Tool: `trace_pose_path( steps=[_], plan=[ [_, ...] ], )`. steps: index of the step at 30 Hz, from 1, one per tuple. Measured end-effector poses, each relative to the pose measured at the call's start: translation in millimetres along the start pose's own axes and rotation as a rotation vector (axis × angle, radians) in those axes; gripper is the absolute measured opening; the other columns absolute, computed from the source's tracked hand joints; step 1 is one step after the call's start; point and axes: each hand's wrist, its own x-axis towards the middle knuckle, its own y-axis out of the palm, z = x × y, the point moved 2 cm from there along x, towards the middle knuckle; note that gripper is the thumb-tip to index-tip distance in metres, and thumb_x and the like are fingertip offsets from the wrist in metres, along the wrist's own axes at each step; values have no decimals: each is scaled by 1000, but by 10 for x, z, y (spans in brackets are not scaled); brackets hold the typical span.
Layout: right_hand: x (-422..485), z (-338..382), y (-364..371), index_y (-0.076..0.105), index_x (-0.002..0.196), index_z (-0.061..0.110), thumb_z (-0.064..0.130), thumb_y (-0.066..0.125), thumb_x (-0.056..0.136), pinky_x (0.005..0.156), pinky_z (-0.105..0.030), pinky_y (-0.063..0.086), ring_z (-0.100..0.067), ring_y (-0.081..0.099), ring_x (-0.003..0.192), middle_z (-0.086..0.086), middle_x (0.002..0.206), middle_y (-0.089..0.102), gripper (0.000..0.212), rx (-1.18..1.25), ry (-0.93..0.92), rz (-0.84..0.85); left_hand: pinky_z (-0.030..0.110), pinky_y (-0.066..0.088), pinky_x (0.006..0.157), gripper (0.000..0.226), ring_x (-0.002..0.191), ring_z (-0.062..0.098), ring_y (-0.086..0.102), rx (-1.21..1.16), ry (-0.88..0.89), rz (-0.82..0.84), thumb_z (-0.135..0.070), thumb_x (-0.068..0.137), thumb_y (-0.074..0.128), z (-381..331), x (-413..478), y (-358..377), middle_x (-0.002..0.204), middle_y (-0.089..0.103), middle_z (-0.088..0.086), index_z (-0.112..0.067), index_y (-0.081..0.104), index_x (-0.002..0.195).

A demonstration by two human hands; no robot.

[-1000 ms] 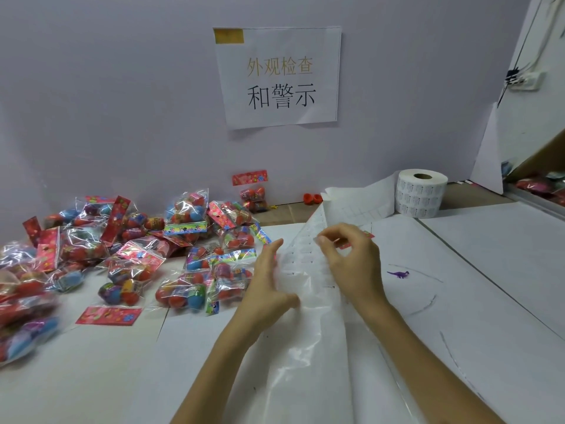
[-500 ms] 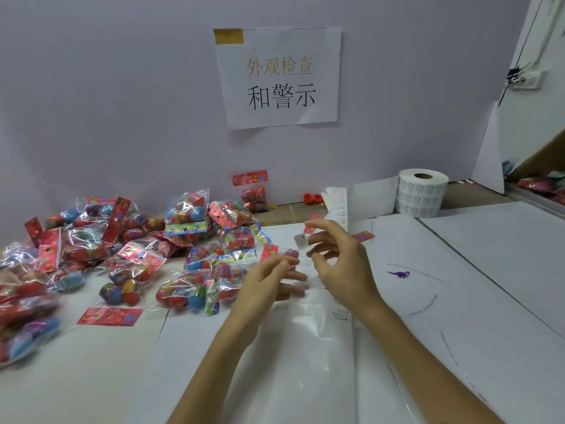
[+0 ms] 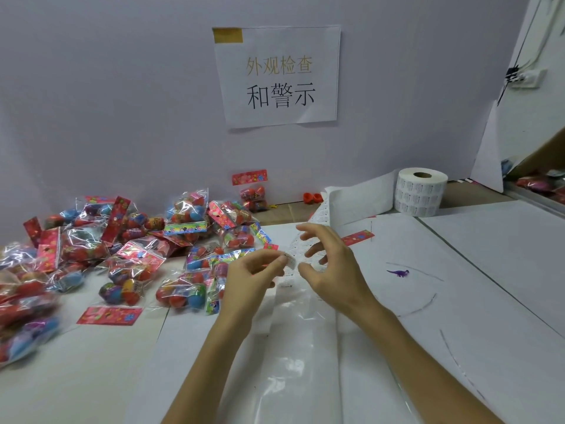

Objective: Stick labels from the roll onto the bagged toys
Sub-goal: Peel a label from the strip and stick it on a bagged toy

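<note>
My left hand (image 3: pixel 253 280) pinches small white printed label (image 3: pixel 290 263) off translucent backing strip (image 3: pixel 293 316). My right hand (image 3: pixel 333 270) half-curled beside, grip unclear. Risk: unsupported label folds, sticks to itself.

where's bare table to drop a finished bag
Two patches: white tabletop near left, between the loose red header card and the left forearm; white paper sheet right of the small purple dinosaur. Crowded: the heap of clear bagged toy eggs, and the centre, where left hand and right hand handle the white label strip.
</note>
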Motion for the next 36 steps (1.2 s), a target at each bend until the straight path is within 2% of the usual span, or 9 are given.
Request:
trace_pose_path(
  steps=[5, 10, 14, 18, 21, 26, 28, 31, 36],
  plan=[
    [21, -16, -21, 69, 100, 29, 32, 77, 87, 74, -14, 50, -1, 62, 93, 22, 103, 64, 16, 9, 14, -33, 25, 57, 71, 14, 86, 18, 75, -207, -130, 9, -23, 94, 70, -25, -9, -31, 98, 79, 3, -21, 79, 104],
    [15, 57, 4, 70, 97, 24, 42, 70, 85, 74, -18, 53, -1, 64, 91, 21, 99, 65, 22, 86, 0, -34, 24, 57, 68, 22, 88, 21, 75, -238, -162, 52, -21, 96, 68, -24, -11, -5, 102, 79, 6, -18, 76, 116],
    [18, 31, -7, 72, 91, 13, 13, 71, 91, 70, -16, 51, -7, 63, 84, 8, 93, 68, 1, 24, -63, -75, 20, 56, 65, 24, 82, 16, 75, -203, -114, 49, -22, 94, 70, -27, -20, 17, 106, 78, 4, -25, 73, 118],
    [9, 34, -31, 67, 83, 14, 8, 64, 89, 67, -13, 47, -9, 60, 80, 7, 87, 66, 9, -22, -81, -71, 26, 60, 72, 59, 90, 16, 75, -101, -21, 37, -27, 91, 73, -47, -8, 29, 116, 74, -6, -41, 44, 141],
    [2, 30, -41, 65, 83, 18, 14, 63, 89, 68, -24, 51, -11, 60, 76, 12, 87, 62, 8, -137, -112, -36, 24, 59, 77, 38, 97, 11, 72, 108, 105, 34, -31, 89, 76, -65, 8, -14, 113, 74, -10, -31, 66, 125],
    [-27, 60, -29, 64, 85, 25, 22, 59, 88, 65, -23, 48, -9, 58, 70, 16, 88, 58, 6, -198, -205, -38, 13, 49, 63, 5, 75, 5, 68, 292, 266, 0, -22, 86, 81, -39, -50, 59, 80, 75, -8, -18, 81, 88],
    [-23, 46, -12, 70, 102, 27, 17, 61, 90, 70, -25, 53, -10, 60, 73, 15, 99, 61, 18, -165, -174, -49, 13, 50, 63, 5, 73, 5, 68, 212, 227, -29, -24, 84, 82, -48, -33, 50, 77, 75, -7, -19, 81, 86],
    [-5, 30, 20, 54, 139, 31, 16, 68, 93, 73, -18, 54, -8, 63, 80, 20, 108, 58, 50, -17, 8, -41, 16, 52, 60, 13, 73, 7, 69, -30, 84, -34, -33, 77, 81, -77, -26, -8, 82, 77, -2, -23, 82, 85],
    [35, 2, -16, 73, 94, 20, 16, 74, 91, 71, -33, 57, -19, 68, 69, 8, 87, 73, 6, 233, 162, -72, 23, 54, 66, 10, 82, 11, 73, -140, -40, -2, -28, 79, 78, -91, -50, -21, 92, 80, -2, -37, 83, 82]
  ],
)
